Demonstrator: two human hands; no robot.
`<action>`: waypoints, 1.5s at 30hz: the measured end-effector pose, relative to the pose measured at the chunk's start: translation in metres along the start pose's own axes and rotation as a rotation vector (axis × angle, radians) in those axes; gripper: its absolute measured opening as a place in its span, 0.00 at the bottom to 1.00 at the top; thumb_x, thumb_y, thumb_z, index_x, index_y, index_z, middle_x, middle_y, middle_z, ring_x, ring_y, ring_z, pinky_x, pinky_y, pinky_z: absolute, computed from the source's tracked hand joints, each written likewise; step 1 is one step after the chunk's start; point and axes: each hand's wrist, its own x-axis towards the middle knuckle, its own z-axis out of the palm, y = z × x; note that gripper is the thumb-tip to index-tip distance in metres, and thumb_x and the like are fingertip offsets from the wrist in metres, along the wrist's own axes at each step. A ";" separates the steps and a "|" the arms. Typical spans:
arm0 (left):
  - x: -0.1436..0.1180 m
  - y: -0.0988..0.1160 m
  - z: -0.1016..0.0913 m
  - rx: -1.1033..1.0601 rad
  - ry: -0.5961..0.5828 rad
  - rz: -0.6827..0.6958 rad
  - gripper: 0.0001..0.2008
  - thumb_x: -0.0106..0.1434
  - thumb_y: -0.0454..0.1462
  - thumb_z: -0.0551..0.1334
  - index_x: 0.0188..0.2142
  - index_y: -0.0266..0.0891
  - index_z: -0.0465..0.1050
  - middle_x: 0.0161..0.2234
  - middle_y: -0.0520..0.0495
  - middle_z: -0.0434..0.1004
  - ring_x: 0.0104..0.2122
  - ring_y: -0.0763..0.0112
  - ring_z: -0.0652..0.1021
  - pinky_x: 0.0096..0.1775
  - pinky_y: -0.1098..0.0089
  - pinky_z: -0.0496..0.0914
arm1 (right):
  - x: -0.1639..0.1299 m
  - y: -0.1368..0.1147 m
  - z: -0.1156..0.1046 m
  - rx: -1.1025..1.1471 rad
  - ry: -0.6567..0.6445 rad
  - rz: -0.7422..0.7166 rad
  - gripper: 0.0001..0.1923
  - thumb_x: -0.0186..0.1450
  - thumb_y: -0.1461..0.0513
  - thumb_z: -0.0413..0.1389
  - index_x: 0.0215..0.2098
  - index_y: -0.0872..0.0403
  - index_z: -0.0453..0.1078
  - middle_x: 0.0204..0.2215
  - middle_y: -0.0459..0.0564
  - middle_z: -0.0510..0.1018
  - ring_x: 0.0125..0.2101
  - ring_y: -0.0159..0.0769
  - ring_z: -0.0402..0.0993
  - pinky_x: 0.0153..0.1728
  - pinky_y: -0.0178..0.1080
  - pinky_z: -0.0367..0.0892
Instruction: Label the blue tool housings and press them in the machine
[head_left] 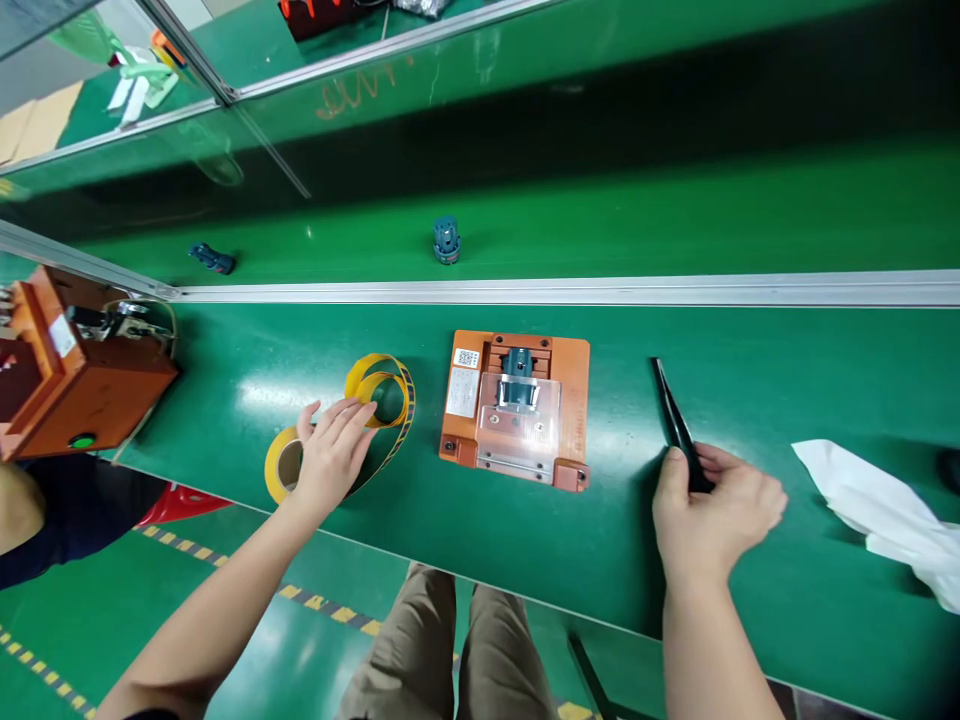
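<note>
A roll of yellow label tape (279, 468) sits on the green table, and its loose strip (409, 400) curls up into a coil behind. My left hand (334, 445) lies over this tape, fingers stretched out, fingertips against the coil and thumb apart. Black tweezers (671, 405) are in my right hand (716, 510), gripped near their rear end with the tip pointing away from me. Between my hands is an orange fixture (575, 400) with a clear plate (517, 435) over its front part. A dark blue-grey plastic part (517, 362) sits in it, partly beneath the plate.
Beyond the metal rail (562, 291) are two small blue-grey parts, one upright (447, 240) and one lying (211, 258). An orange machine with a green button (82, 440) occupies the left end, near another person's arm (19, 510). White crumpled paper (885, 510) lies at right.
</note>
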 end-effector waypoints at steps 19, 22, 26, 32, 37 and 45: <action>0.081 0.016 0.004 -0.865 -0.164 -0.537 0.13 0.62 0.38 0.64 0.47 0.42 0.75 0.21 0.57 0.68 0.23 0.75 0.72 0.29 0.73 0.67 | 0.022 -0.085 -0.060 1.485 -0.301 0.719 0.16 0.55 0.58 0.68 0.42 0.50 0.77 0.31 0.43 0.68 0.32 0.29 0.71 0.55 0.43 0.70; 0.061 0.020 -0.007 -1.065 -0.057 -0.709 0.14 0.58 0.40 0.68 0.44 0.41 0.78 0.27 0.53 0.77 0.28 0.73 0.77 0.33 0.72 0.72 | 0.019 -0.113 -0.062 1.575 -0.484 0.593 0.10 0.56 0.55 0.69 0.34 0.48 0.77 0.33 0.44 0.71 0.34 0.29 0.73 0.48 0.39 0.74; 0.040 0.032 -0.011 -1.157 0.026 -0.902 0.11 0.53 0.43 0.72 0.34 0.40 0.80 0.30 0.50 0.83 0.29 0.69 0.80 0.33 0.70 0.76 | 0.010 -0.156 -0.053 1.431 -0.703 0.380 0.07 0.58 0.58 0.68 0.34 0.49 0.78 0.35 0.45 0.76 0.29 0.29 0.75 0.32 0.34 0.75; 0.021 0.044 -0.019 -1.018 0.067 -0.807 0.07 0.53 0.41 0.71 0.26 0.40 0.80 0.24 0.53 0.80 0.25 0.73 0.77 0.27 0.75 0.72 | 0.012 -0.223 -0.041 1.383 -0.960 0.203 0.08 0.59 0.58 0.68 0.35 0.50 0.76 0.32 0.45 0.80 0.24 0.29 0.76 0.28 0.36 0.76; 0.014 0.044 -0.021 -0.986 0.069 -0.746 0.07 0.56 0.42 0.70 0.28 0.41 0.81 0.26 0.52 0.82 0.25 0.72 0.78 0.27 0.74 0.73 | 0.012 -0.249 -0.035 1.335 -1.100 0.145 0.12 0.58 0.57 0.68 0.35 0.52 0.72 0.26 0.43 0.78 0.22 0.30 0.76 0.25 0.35 0.76; 0.009 0.045 -0.018 -1.037 -0.014 -0.774 0.09 0.58 0.44 0.69 0.30 0.40 0.80 0.27 0.52 0.81 0.27 0.72 0.78 0.28 0.75 0.72 | 0.012 -0.246 -0.047 1.303 -1.010 0.057 0.10 0.61 0.59 0.66 0.34 0.50 0.69 0.27 0.42 0.76 0.20 0.28 0.75 0.20 0.32 0.71</action>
